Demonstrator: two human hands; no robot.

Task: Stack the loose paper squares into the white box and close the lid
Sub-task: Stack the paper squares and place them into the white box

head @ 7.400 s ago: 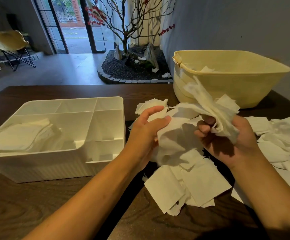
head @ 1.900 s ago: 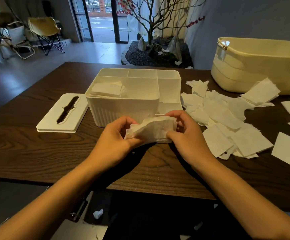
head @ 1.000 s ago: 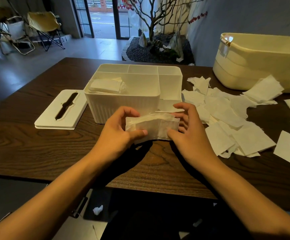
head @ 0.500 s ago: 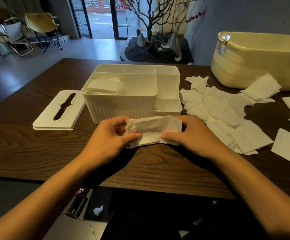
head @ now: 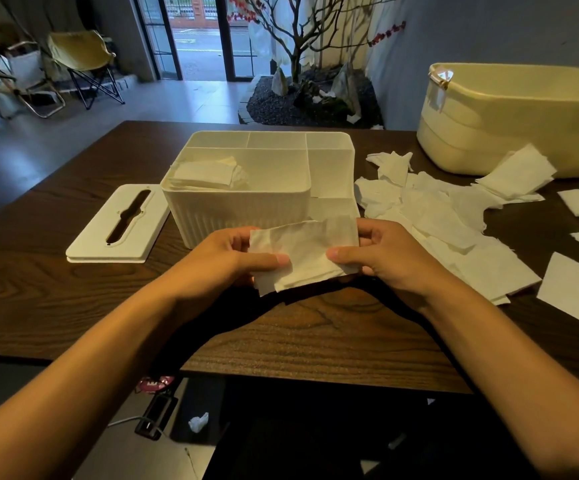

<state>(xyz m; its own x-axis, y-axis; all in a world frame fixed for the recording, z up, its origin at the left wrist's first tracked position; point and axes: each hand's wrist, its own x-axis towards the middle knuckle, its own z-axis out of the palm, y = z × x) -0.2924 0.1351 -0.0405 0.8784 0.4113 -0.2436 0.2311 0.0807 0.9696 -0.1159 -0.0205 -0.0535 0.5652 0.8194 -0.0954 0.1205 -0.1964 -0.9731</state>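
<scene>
Two hands meet in front of us over the near half of the table (head: 73, 306), both forearms reaching in from the bottom corners and angling toward each other. Our left hand (head: 219, 258) pinches the left end of a small bundle of paper (head: 302, 251), thumb lying flat across the top and the other fingers curled underneath; our right hand (head: 385, 254) clamps the right end the same way, thumb on top pointing left, knuckles bent behind. The bundle sits roughly level just above the wood, its lower left corner sticking out unevenly, and its far edge overlaps the front wall of the white box (head: 239, 213) in our view, so we cannot tell whether they touch. The box stands open, divided into compartments, with a short stack of squares (head: 205, 174) in the large front left one. The lid (head: 118, 226) lies flat on the table just left of the box, slot facing up. To the right, loose squares (head: 437, 216) spread from beside the box out to the right edge, some leaning against a yellow tub (head: 523, 112) at the far right. Bare wood lies open between our arms and along the near left edge
</scene>
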